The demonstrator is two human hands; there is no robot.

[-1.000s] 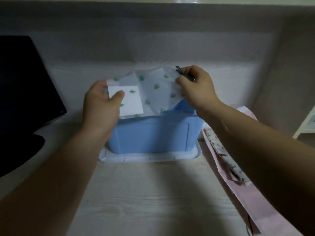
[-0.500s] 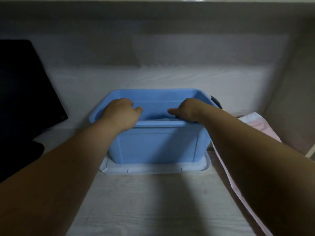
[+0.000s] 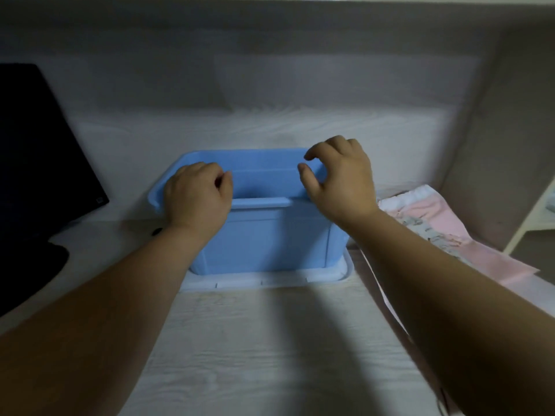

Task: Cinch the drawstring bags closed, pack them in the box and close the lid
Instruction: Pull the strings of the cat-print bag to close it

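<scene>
Fingers [image 3: 322, 147] of right hand [image 3: 342, 184]: loosely curled, slightly spread. Thumb [image 3: 306, 177] sits apart from the index with a clear gap, nothing pinched. The hand hovers palm down over the right end of the blue box [image 3: 264, 238], above its rim. Can't tell if it touches the rim.

Fingers [image 3: 210, 172] of left hand [image 3: 196, 202]: curled and pressed together, thumb against the index, tips hidden under the hand. Can't tell if they hold anything. The hand covers the box's near-left corner; contact with the rim is unclear.

Box: upright, open top, standing on its white lid [image 3: 270, 279]. The lid lies flat underneath, its edge showing along the box's front and right side. Only the far inner wall is visible. The near wall hides the bottom, so contents can't be seen.

Right of box: pink drawstring bag [image 3: 447, 217] lies flat on the desk [image 3: 255, 340], its white ruffled top end toward the back. Can't tell if it is cinched. A patterned bag [image 3: 432, 235] lies on top of the pink one, nearer the box. Both are outside the box, close to its right wall.

Left of box: dark monitor [image 3: 39, 145], well apart, with its dark base [image 3: 30, 265] front-left of the box. A small dark spot sits just left of the box by the left wrist, too small to identify.

Front of box: light wood-grain desk, both forearms reaching across it. Far right of box: edge of a white shelf [image 3: 540, 214].
</scene>
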